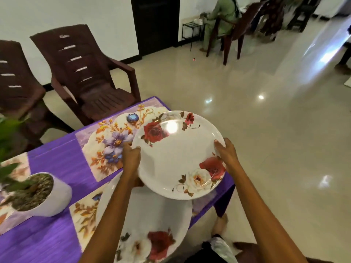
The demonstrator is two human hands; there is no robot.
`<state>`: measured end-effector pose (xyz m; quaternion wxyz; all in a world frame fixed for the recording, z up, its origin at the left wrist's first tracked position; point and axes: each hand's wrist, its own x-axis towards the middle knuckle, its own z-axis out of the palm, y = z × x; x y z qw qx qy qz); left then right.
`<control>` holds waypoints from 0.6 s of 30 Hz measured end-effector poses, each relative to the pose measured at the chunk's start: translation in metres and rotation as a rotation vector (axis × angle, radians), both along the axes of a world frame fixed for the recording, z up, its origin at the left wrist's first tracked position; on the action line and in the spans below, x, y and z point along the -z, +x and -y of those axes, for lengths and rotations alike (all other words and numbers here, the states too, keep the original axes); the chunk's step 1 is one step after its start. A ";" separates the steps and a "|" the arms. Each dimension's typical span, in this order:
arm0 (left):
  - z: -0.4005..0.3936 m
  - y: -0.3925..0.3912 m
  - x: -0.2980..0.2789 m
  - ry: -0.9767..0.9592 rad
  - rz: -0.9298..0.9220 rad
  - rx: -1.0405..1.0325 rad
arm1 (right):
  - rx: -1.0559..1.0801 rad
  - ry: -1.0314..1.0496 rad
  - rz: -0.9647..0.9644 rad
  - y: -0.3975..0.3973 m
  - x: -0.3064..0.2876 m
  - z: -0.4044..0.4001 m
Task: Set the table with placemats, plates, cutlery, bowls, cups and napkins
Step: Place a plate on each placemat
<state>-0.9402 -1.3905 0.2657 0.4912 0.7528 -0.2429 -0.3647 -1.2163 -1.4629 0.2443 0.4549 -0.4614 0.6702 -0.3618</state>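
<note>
Beside the potted plant (40, 194), a second plate (150, 230) lies on its placemat (83, 215).

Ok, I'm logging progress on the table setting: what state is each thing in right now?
Held plate: lifted, gripped at both edges.
Left hand: shut on held plate.
Right hand: shut on held plate.
Near plate: lying on near placemat.
Far placemat: laid flat, no plate on it yet.
Potted plant: upright.

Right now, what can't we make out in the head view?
- Lower plate: middle hidden by the left forearm and the held plate.
- Left hand fingers: under the held plate's rim.
- Far mat: right part covered by the held plate.
- Plant: blurred, cut off by the left edge.
</note>
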 end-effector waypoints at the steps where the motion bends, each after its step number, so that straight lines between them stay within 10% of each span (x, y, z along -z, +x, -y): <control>1: 0.015 -0.013 -0.001 -0.029 -0.034 -0.004 | -0.013 -0.001 0.037 -0.012 -0.001 0.016; 18: 0.183 -0.135 0.015 -0.015 -0.171 -0.454 | -0.301 0.095 0.135 -0.096 0.002 0.262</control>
